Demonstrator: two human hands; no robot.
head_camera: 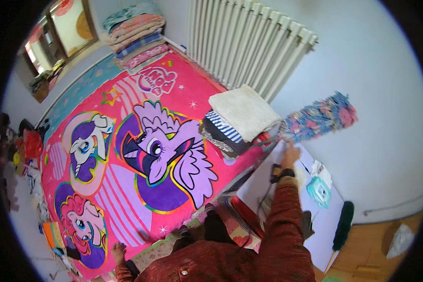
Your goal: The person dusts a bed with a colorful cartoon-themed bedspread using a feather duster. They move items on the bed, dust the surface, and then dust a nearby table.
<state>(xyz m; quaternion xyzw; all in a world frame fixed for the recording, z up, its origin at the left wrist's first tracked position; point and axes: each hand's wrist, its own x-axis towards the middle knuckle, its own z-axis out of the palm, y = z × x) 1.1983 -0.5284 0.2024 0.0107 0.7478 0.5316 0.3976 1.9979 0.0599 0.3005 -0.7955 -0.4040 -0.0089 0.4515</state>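
Note:
My right hand (290,155) reaches over a white tabletop, its fingertips at the lower end of a fluffy blue-and-pink duster (319,116). The picture does not settle whether the fingers grip it. A thin grey handle seems to run left from the duster's lower end. My left hand (118,252) is at the near edge of the bed, over a pink cartoon-pony blanket (158,225), with nothing seen in it. A folded cream cloth (243,111) lies on a stack of folded clothes (222,135) at the bed's right side, left of the duster.
A white radiator (239,38) stands behind the bed, beside stacked folded quilts (135,35). On the tabletop (324,236) lies a teal wipes pack (319,192). A dark green duster (343,225) leans at its right edge. A white bag (401,241) is on the wooden floor.

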